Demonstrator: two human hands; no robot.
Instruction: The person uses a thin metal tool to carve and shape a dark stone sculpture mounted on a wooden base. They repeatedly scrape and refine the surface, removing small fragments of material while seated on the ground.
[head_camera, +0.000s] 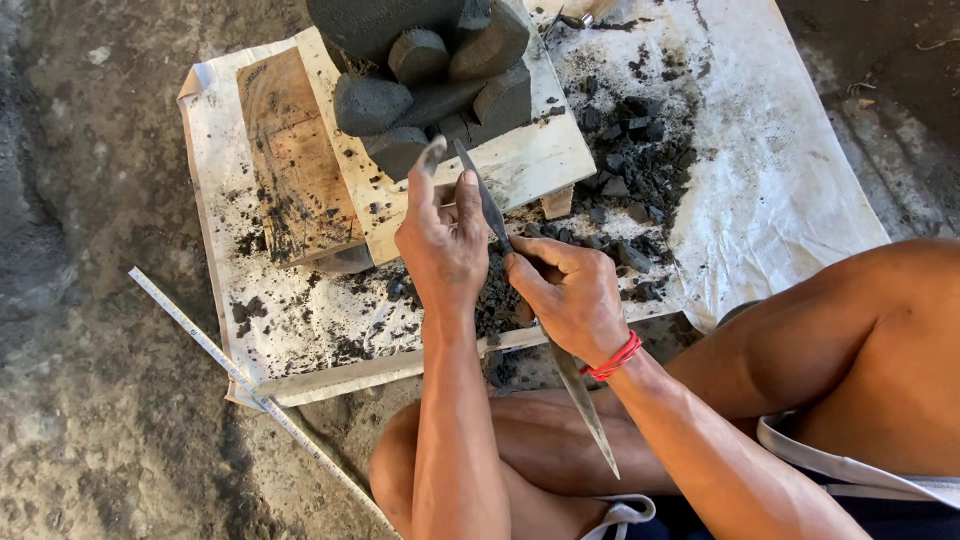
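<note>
Seated on the ground, knees drawn up at lower right of the frame. Both hands worked just below centre, together on one tool.

The tool was a long, thin, dark metal blade pointed at both ends (560, 358). Its long axis ran on a diagonal from upper left to lower right: upper tip near the foot of the carving at upper centre, lower tip over the thigh at bottom centre. The right hand (572, 292), red cord at the wrist, was clamped round the blade's middle. The left hand (443, 245) sat just left of it, thumb and fingers closed against the upper stretch of the blade, one dust-grey fingertip raised toward the stone.

The dark grey carved stone block with rounded lobes (432, 70) lay directly above the hands, at upper centre, resting on a pale flat wooden board (540, 160). The blade's upper tip was at or very near its lowest lobe; contact could not be told. The left hand was the nearer of the two to the carving.

A brown wooden plank (290, 160) lay left of the board. A heap of dark stone chips and dust (635, 170) spread right of the hands on a white plastic sheet (790, 170). A long pale measuring strip (240, 380) crossed the dirt floor at lower left.
</note>
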